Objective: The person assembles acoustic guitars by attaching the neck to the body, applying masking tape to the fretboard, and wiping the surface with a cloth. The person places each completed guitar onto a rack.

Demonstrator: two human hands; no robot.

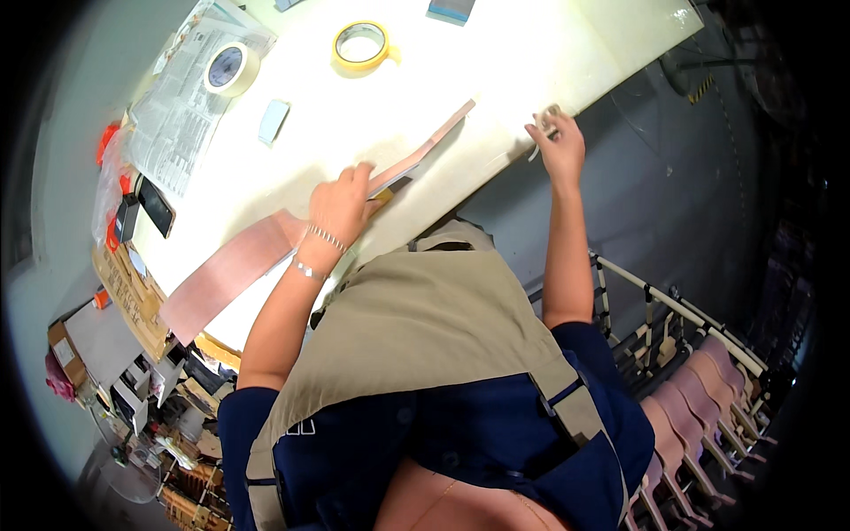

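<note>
A long copper-pink piece point(235, 274), broad at its lower left end and narrowing to a thin strip at the upper right, lies along the near side of the white table. My left hand point(341, 205) is closed on its narrow middle. Right beside those fingers sits a small yellow and dark object point(390, 191), partly hidden by the hand. Over the table's right edge, my right hand point(561, 149) is closed in a pinch around something small and pale, which I cannot make out. A thin white bit hangs near its thumb.
On the table point(301, 71) are a yellow tape roll point(361, 46), a cream tape roll point(232, 70), newspaper point(181, 119), a pale block point(274, 121), a blue-grey block point(452, 11) and a phone point(155, 205). Similar pink pieces point(691, 398) hang on a rack at lower right.
</note>
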